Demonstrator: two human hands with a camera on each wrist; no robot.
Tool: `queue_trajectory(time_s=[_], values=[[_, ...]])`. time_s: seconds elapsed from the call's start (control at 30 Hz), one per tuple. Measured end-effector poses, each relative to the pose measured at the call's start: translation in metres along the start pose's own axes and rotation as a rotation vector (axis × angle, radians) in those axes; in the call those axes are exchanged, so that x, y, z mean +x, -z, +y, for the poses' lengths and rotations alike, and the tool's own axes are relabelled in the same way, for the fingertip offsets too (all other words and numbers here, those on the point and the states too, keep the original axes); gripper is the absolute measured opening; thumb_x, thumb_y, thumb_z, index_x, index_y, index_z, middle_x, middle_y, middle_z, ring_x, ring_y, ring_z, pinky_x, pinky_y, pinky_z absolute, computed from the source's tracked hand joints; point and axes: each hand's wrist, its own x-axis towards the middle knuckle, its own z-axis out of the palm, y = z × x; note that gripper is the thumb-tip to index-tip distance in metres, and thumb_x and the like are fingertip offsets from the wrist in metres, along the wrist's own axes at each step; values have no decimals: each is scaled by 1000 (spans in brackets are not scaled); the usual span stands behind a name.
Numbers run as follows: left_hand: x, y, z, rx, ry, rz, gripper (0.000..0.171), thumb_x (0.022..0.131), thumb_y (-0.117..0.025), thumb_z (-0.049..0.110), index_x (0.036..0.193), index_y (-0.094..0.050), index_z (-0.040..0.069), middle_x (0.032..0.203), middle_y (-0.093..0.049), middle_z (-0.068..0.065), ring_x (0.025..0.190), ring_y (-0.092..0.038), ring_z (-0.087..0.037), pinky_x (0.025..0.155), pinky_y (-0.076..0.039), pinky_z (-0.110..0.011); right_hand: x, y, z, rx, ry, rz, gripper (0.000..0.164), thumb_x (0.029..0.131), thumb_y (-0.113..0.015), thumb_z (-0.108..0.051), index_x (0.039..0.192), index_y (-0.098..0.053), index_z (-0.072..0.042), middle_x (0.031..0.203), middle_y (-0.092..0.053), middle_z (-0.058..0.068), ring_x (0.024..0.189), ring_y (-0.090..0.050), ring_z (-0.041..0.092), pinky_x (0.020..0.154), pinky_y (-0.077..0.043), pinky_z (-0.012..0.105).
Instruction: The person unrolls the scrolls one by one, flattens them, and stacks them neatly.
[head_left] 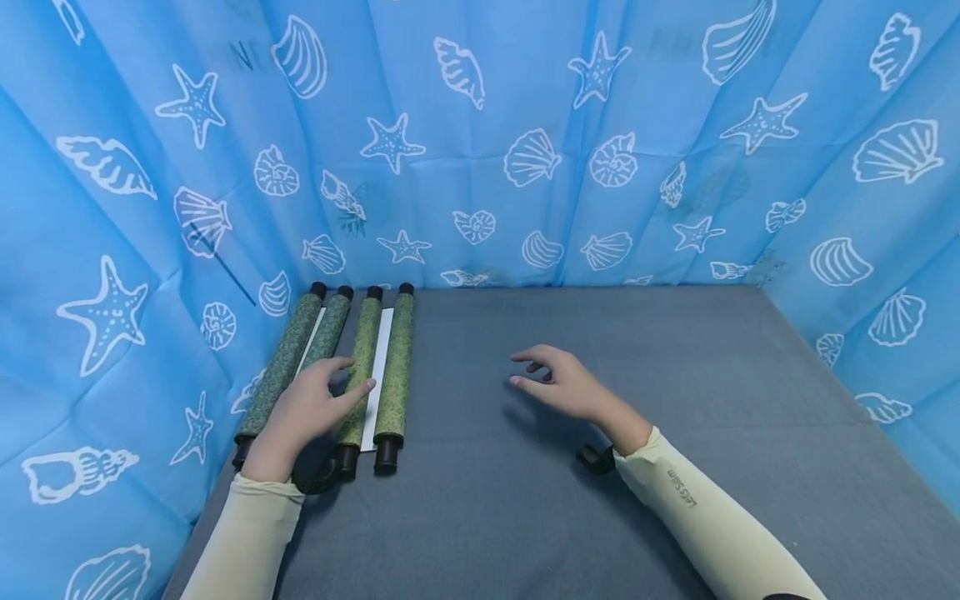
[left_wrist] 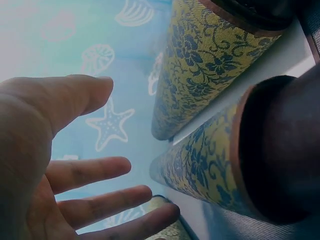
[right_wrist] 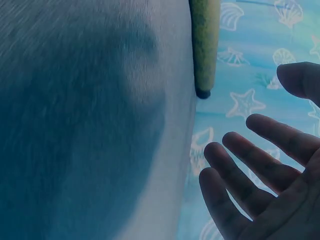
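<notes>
Two rolled scrolls with patterned cloth backs and dark end knobs lie side by side on the left of the table. One is dark green (head_left: 277, 379); the other is yellow-green (head_left: 394, 367) with a dark floral pattern, and a strip of white shows between its two rolls. My left hand (head_left: 303, 408) hovers over them, fingers spread and thumb apart, holding nothing. In the left wrist view the yellow-green scroll (left_wrist: 200, 165) stands beyond the fingertips. Over the middle of the table hangs my right hand (head_left: 566, 387), its fingers loosely bent around nothing.
A grey cloth covers the table (head_left: 495, 517). Blue curtains (head_left: 480, 192) with white shell and starfish prints enclose the back and both sides. Dark wrist straps (head_left: 596, 460) sit under pale sleeves (head_left: 705, 508).
</notes>
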Motion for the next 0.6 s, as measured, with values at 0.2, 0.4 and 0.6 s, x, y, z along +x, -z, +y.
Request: queue_trajectory(time_s=[0.2,0.4,0.6], values=[[0,-2,-5,-59,13,-7,77,103,-62,59,156,-50,5,158,-50,-25,137,-56,-49,106,-53,-60,7,-12,-6,7,2,-8,44,105,-69,-31,144,-65,-12,145,-64,12,125,-66,35,97,-59,51],[2,-6,-9,-141,22,-7,71,105,-62,54,156,-50,7,159,-48,-24,139,-53,-51,109,-52,-60,17,-20,-15,50,0,-17,43,105,-68,-34,144,-65,-16,147,-63,8,125,-67,31,99,-58,50],[3,-10,-13,-183,12,-10,71,105,-61,57,154,-52,6,158,-49,-25,140,-52,-51,113,-48,-61,28,-29,-18,148,-32,-41,42,106,-68,-33,144,-65,-16,149,-62,8,129,-66,31,106,-55,53]])
